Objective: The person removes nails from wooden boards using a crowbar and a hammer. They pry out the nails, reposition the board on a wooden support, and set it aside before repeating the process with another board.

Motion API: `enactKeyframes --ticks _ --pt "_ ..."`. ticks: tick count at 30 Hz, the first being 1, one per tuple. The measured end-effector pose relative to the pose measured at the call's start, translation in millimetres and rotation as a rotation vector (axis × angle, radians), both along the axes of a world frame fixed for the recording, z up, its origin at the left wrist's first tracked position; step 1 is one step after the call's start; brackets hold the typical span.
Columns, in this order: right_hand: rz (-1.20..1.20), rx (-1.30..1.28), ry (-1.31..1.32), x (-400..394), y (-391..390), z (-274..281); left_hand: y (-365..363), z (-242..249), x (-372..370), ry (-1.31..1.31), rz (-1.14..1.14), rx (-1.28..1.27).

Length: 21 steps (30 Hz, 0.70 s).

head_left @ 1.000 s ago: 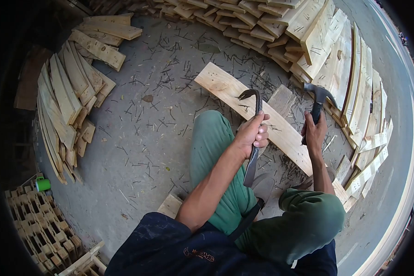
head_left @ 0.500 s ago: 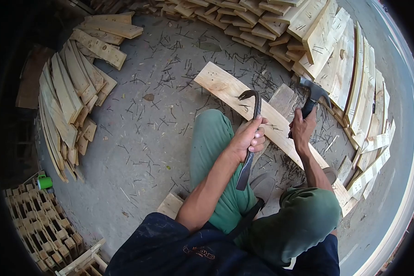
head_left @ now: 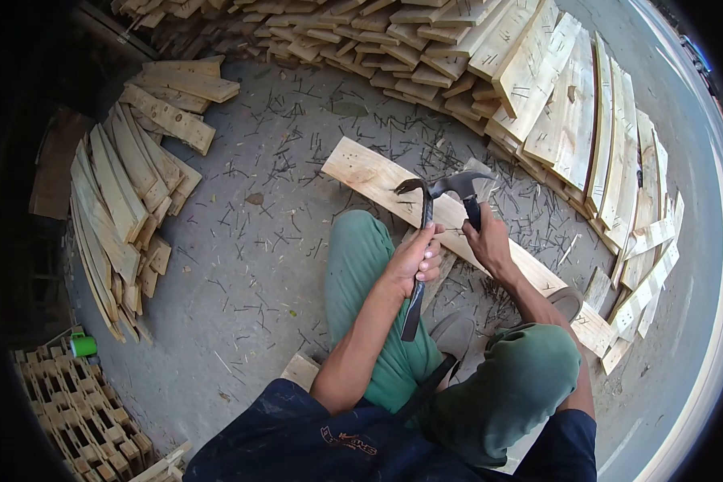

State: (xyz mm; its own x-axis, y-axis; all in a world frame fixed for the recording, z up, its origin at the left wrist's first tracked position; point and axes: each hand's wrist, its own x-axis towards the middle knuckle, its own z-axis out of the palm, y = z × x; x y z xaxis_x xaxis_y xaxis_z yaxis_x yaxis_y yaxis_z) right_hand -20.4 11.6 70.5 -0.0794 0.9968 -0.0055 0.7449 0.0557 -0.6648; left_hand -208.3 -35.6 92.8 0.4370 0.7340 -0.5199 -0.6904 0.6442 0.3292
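My left hand [head_left: 416, 259] is wrapped round the shaft of a dark pry bar [head_left: 412, 313], its hooked claw over a wooden plank [head_left: 369, 170]. In my right hand [head_left: 488, 241] is a claw hammer [head_left: 455, 186] with a black grip. The hammer's head is right at the bend of the pry bar. The plank lies slantwise in front of my knees, with nails in it, and crosses a shorter piece of wood beneath. One of my shoes [head_left: 566, 304] is against the plank's near end.
Bent nails [head_left: 273, 161] litter the concrete floor. A tall stack of nail-studded boards [head_left: 530, 104] curves round the front and right. More boards [head_left: 120, 185] lie in a pile on the left. Wooden pallets [head_left: 80, 410] and a green cup [head_left: 83, 345] are at lower left.
The hammer has swung left from beside the board stack to the pry bar's bend. My left hand and the pry bar have shifted slightly left and down in view.
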Motion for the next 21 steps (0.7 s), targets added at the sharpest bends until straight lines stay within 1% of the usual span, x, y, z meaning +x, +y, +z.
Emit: enactKeyframes --ticks 1,3,5,6,7,8,9,11,12,13,14,15,16,17,18,19,20,21 --pt "0.004 0.056 0.0 2.8 3.2 5.0 12.6 2.5 0.5 -0.005 -0.006 0.029" --pt "-0.174 0.108 0.056 7.6 5.7 7.2 3.6 0.8 -3.0 -0.03 -0.002 -0.008" --pt "-0.425 -0.001 0.422 0.6 11.2 38.1 1.4 1.0 -1.7 -0.048 0.023 -0.013" --pt "-0.507 -0.059 0.517 -5.2 12.9 47.8 6.3 2.5 2.6 -0.031 0.032 -0.018" --pt "-0.499 -0.054 0.52 -3.2 12.7 40.0 8.8 4.2 8.5 -0.015 0.04 -0.027" --pt "-0.207 -0.03 0.229 -0.2 9.2 25.2 10.0 4.7 15.0 -0.032 0.078 -0.042" --pt "0.076 -0.012 -0.064 6.0 2.9 12.0 7.8 4.9 22.1 -0.031 0.066 -0.043" --pt "0.008 -0.083 0.016 11.7 -0.2 8.7 21.2 5.9 31.0 -0.051 0.165 -0.141" --pt "-0.033 -0.054 0.011 19.7 7.2 3.7 33.1 2.9 34.1 -0.134 0.193 -0.169" --pt "-0.076 -0.062 0.011 26.8 -1.9 -4.6 47.9 5.8 40.0 -0.202 0.256 -0.222" --pt "-0.125 -0.235 0.194 33.0 -6.0 5.6 65.7 11.5 47.9 -0.26 0.319 -0.289" --pt "-0.139 -0.249 0.196 40.0 -7.8 5.3 88.1 19.1 58.2 -0.338 0.424 -0.387" --pt "-0.135 -0.254 0.178 47.8 -11.8 0.1 110.1 25.4 67.8 -0.281 0.499 -0.436" --pt "-0.132 -0.253 0.158 52.6 -19.1 -2.8 133.7 31.6 78.9 -0.297 0.602 -0.471" --pt "-0.121 -0.332 0.152 54.9 -25.1 7.8 158.4 35.8 89.0 -0.315 0.705 -0.51" --pt "-0.114 -0.33 0.15 59.6 -32.0 0.6 186.6 41.5 94.1 -0.379 0.78 -0.585" --pt "-0.048 -0.29 0.112 68.3 -40.3 -12.4 201.3 40.4 97.7 -0.312 0.811 -0.636" --pt "0.018 -0.241 0.073 70.9 -44.6 -9.9 212.5 45.8 99.6 -0.242 0.837 -0.686"
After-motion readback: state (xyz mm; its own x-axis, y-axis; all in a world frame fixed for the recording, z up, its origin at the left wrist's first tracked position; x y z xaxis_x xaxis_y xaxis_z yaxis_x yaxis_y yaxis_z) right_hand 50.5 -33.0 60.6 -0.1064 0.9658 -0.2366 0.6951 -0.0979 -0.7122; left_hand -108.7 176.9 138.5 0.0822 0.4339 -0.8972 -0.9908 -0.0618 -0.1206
